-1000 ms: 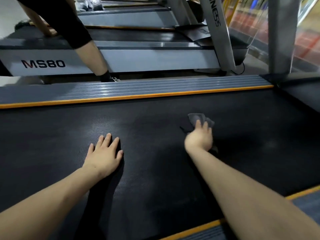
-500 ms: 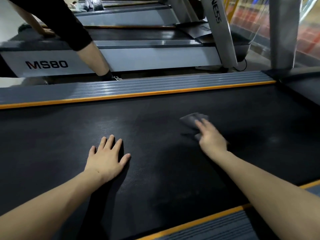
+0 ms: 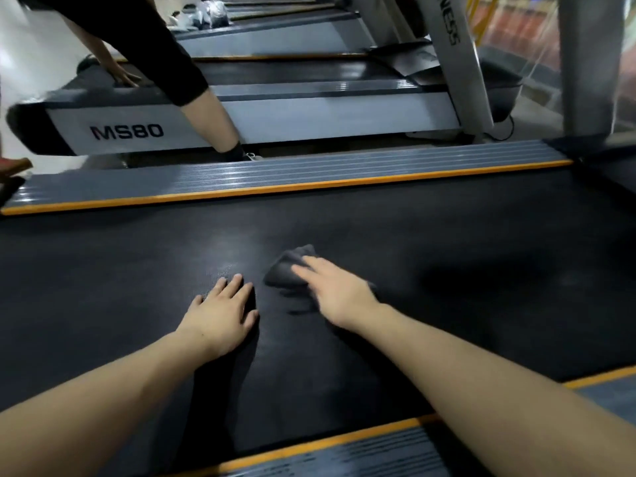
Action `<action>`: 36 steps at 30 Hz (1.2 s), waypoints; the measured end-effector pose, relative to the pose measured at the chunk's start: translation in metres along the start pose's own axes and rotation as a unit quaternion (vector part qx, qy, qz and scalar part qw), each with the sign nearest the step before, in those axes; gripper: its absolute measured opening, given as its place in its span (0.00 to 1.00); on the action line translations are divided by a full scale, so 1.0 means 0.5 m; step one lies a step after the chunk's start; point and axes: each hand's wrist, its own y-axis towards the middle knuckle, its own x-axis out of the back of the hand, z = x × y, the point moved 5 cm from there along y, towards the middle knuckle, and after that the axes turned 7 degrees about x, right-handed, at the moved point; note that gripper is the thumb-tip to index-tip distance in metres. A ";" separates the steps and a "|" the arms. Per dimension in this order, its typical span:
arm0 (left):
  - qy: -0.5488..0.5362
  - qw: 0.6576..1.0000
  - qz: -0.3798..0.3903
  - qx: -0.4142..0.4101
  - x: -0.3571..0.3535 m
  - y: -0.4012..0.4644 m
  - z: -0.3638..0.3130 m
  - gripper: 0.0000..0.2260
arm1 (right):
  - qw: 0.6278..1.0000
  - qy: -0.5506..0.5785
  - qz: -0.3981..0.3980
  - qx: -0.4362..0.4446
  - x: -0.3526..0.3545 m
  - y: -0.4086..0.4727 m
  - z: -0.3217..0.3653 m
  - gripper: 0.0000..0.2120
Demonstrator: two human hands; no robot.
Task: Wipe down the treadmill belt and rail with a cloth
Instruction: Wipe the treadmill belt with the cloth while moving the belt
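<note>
The black treadmill belt fills the middle of the view. A grey ribbed rail with an orange edge runs along its far side, and a second rail lies at the near edge. My right hand presses a dark grey cloth flat on the belt, fingers pointing left; the hand is blurred. My left hand lies flat on the belt just left of the cloth, fingers spread, holding nothing.
Another person in black bends over the neighbouring treadmill marked MS80, one foot on the floor by the far rail. A grey upright post and a column stand at the right. A red-brown item sits at the left edge.
My right hand has swept the cloth leftward across the belt, close to my left hand. My left hand has stayed planted on the belt. The view has shifted slightly.
</note>
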 end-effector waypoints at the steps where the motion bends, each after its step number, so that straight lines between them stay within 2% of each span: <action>1: 0.009 1.000 0.012 0.001 0.004 -0.002 0.000 0.28 | 0.999 0.003 -0.004 -0.036 0.024 -0.028 -0.050 0.27; 3: 0.025 0.999 0.037 0.005 0.012 -0.007 -0.005 0.28 | 0.985 -0.004 -0.011 -0.170 0.072 -0.103 -0.164 0.29; 6: 0.037 0.998 0.041 0.000 0.035 -0.018 -0.026 0.24 | 0.923 -0.023 -0.037 -0.381 0.128 -0.201 -0.251 0.33; 9: 0.027 0.999 0.035 -0.007 0.056 -0.049 -0.050 0.22 | 0.894 -0.040 -0.049 -0.443 0.109 -0.167 -0.203 0.27; 11: 0.031 0.999 0.039 -0.009 0.054 -0.065 -0.053 0.23 | 0.918 -0.066 -0.043 -0.389 0.074 -0.103 -0.117 0.27; 15: 0.020 0.999 0.045 0.024 0.039 -0.085 -0.023 0.27 | 0.984 -0.058 -0.007 -0.167 -0.014 -0.006 0.082 0.26; 18: 0.017 0.999 0.033 0.038 0.038 -0.084 -0.007 0.27 | 0.998 -0.034 0.017 -0.052 -0.010 -0.012 0.099 0.26; 20: 0.009 0.999 0.018 0.034 0.034 -0.078 -0.013 0.27 | 0.996 -0.055 0.016 -0.063 0.012 -0.048 0.020 0.26; 22: -0.004 1.000 0.006 0.031 0.021 -0.074 -0.028 0.27 | 0.984 -0.063 -0.012 -0.169 0.046 -0.102 -0.100 0.26; 24: -0.027 0.999 0.005 0.031 0.002 -0.075 -0.047 0.27 | 0.952 -0.061 -0.051 -0.297 0.086 -0.164 -0.198 0.25; 26: -0.023 0.999 0.007 0.021 -0.014 -0.076 -0.061 0.27 | 0.919 -0.047 -0.055 -0.388 0.104 -0.190 -0.222 0.26; 28: -0.023 1.000 0.002 0.017 -0.018 -0.073 -0.060 0.27 | 0.897 -0.040 -0.061 -0.437 0.094 -0.171 -0.181 0.29; 30: -0.032 0.999 0.002 0.020 -0.019 -0.067 -0.047 0.27 | 0.901 -0.044 -0.060 -0.426 0.067 -0.118 -0.103 0.35; 34: -0.028 0.999 0.002 0.028 -0.018 -0.050 -0.019 0.28 | 0.973 -0.032 -0.012 -0.227 -0.012 0.001 0.089 0.32; 36: -0.027 0.999 0.000 0.030 -0.019 -0.043 -0.006 0.29 | 0.988 -0.014 0.005 -0.155 -0.025 0.022 0.130 0.29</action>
